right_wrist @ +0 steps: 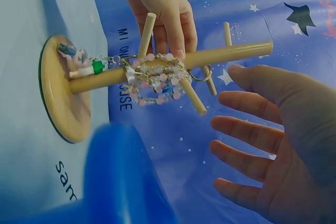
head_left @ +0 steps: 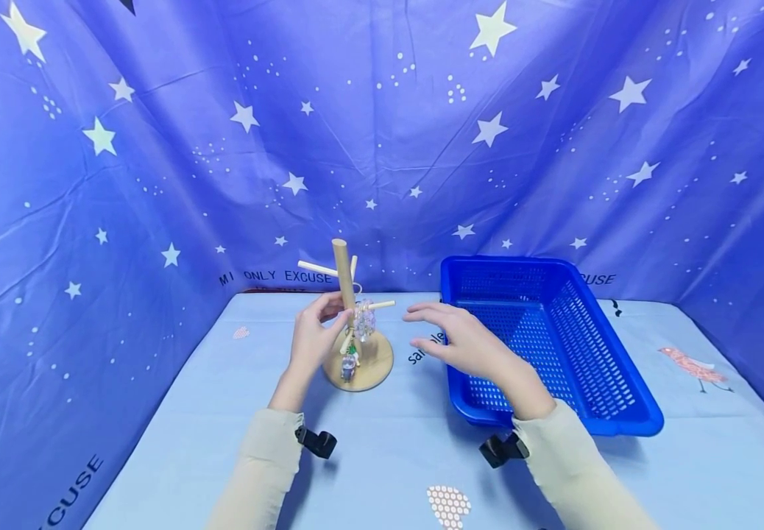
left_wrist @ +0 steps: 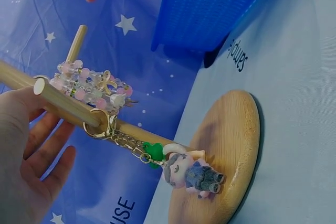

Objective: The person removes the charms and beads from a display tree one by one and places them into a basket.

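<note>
A wooden peg stand (head_left: 344, 276) with a round base (head_left: 375, 368) stands upright on the table. My left hand (head_left: 316, 331) holds its post from the left, thumb in front and fingers partly hidden behind. From the front peg hangs a keychain (left_wrist: 191, 174) with a small figurine and a green charm. A beaded bracelet (right_wrist: 157, 80) in pink and clear beads hangs on the right peg. On another peg there is a metal ring (right_wrist: 200, 73); what hangs from it is hidden. My right hand (head_left: 464, 342) hovers right of the stand, fingers spread and holding nothing.
A blue perforated basket (head_left: 620, 353) sits at the right, its left rim beneath my right hand. Blue star-printed cloth (head_left: 382, 147) encloses the back and sides. Pale blue cloth (head_left: 369, 456) covers the table. Black cameras (head_left: 316, 442) are strapped to both wrists.
</note>
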{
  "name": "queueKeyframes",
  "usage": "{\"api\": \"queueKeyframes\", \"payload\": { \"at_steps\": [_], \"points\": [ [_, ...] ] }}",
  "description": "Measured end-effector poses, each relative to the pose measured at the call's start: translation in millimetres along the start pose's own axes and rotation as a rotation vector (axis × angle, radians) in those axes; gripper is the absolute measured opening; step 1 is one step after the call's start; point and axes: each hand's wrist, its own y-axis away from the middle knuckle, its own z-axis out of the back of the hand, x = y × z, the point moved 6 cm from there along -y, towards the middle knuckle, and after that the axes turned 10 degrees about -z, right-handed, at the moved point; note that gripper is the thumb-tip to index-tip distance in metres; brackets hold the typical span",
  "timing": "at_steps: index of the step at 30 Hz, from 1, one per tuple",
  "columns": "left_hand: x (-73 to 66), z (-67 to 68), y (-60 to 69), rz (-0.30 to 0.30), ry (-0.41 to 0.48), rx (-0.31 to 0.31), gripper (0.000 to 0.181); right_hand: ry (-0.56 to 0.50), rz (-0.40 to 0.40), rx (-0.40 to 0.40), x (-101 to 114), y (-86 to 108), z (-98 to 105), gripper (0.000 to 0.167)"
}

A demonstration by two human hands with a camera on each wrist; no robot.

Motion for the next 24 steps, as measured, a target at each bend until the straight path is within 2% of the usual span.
{"api": "queueKeyframes", "payload": {
  "at_steps": [10, 18, 24],
  "points": [
    [-1.5, 0.8, 1.2, 0.010, -0.067, -0.008, 0.024, -0.018, -0.014, -0.025, 1, -7.5, -8, 0.039],
    [-2.3, -0.5, 2.3, 0.006, -0.069, -0.023, 0.026, -0.019, 0.004, -0.056, 3, -16.0, -11, 0.039],
    [-2.4, 0.2, 3.4, 0.004, -0.068, -0.037, 0.026, -0.048, -0.047, -0.054, 3, -25.7, -11, 0.041]
  ]
}}
